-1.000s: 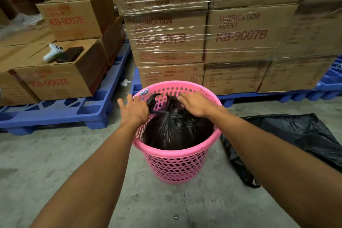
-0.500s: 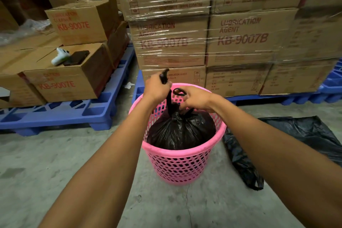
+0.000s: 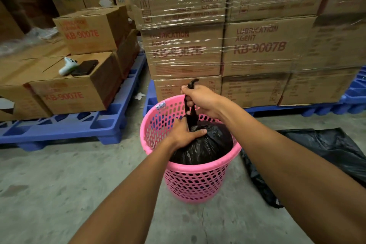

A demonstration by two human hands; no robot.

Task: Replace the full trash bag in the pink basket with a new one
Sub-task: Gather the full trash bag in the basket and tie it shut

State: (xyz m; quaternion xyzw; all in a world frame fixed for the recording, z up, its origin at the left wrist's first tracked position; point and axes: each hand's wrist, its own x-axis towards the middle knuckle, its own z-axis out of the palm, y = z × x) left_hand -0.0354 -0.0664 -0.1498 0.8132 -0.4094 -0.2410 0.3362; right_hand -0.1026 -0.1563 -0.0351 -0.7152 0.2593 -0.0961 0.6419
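We have the full trash bag [image 3: 206, 144] sitting in the pink basket [image 3: 190, 180] at the centre of the frame, its top gathered into a twisted neck. Our right hand [image 3: 202, 99] is closed around the upper end of that neck, and our left hand [image 3: 184, 130] is clamped around its base, pressing on the top of the bag. If we pull up hard, the thin stretched plastic may tear at the neck and spill. The bag fills the basket tightly, so the light basket may rise with it or tip on the floor [image 3: 59, 184]. The new bag [image 3: 324, 148] lies flat at the right of the frame, just beside the basket, where we could step on it.
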